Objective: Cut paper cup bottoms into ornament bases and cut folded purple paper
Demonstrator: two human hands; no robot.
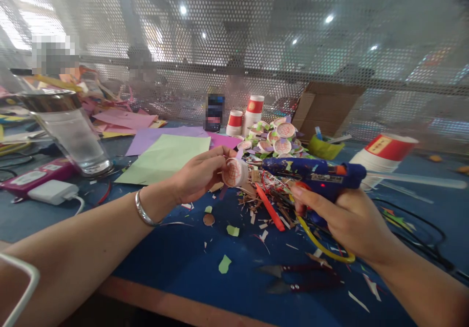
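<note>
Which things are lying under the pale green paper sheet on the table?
A purple sheet sticks out from under the pale green sheet along its far and left edges. Whatever else it covers cannot be seen.

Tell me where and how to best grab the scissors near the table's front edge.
Grip the scissors by their dark red handles, coming from the right. They lie flat on the blue tabletop, handles rightward, pointed blades leftward, so that approach should keep fingers off the metal. The right hand is nearest but holds the glue gun.
</note>
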